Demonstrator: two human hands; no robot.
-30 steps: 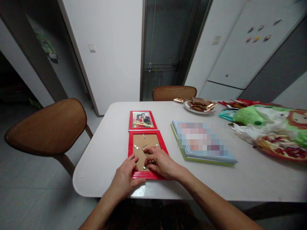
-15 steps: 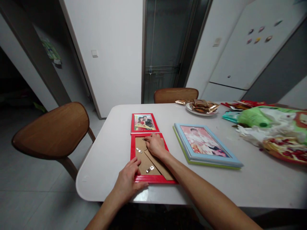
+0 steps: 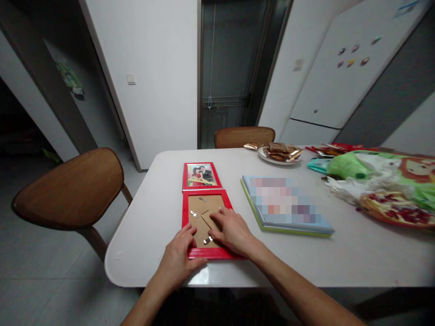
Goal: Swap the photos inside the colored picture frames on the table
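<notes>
A red picture frame [image 3: 185, 213] lies face down near the table's front edge, its brown backing board [image 3: 200, 228] showing metal clips. My left hand [image 3: 178, 253] grips the frame's lower left corner, thumb at the front edge and fingers over the backing. On the right side of the backing rests my right hand [image 3: 233, 231], its thumb near the lower metal clip [image 3: 208, 240] and its fingers bent near the right edge. Directly behind, a second red frame [image 3: 201, 175] with a photo of two people lies face up.
Right of my hands lies a stack of blue and green frames [image 3: 285, 203]. Farther back are a plate of wrapped snacks [image 3: 280, 153], a green bag [image 3: 353, 165] and a dish of red pieces [image 3: 397, 210]. Wooden chairs stand at left [image 3: 71, 190] and behind the table [image 3: 244, 136].
My right hand has moved from the backing's top clip down towards its lower right part. My left hand keeps its place at the corner. The view has shifted slightly.
</notes>
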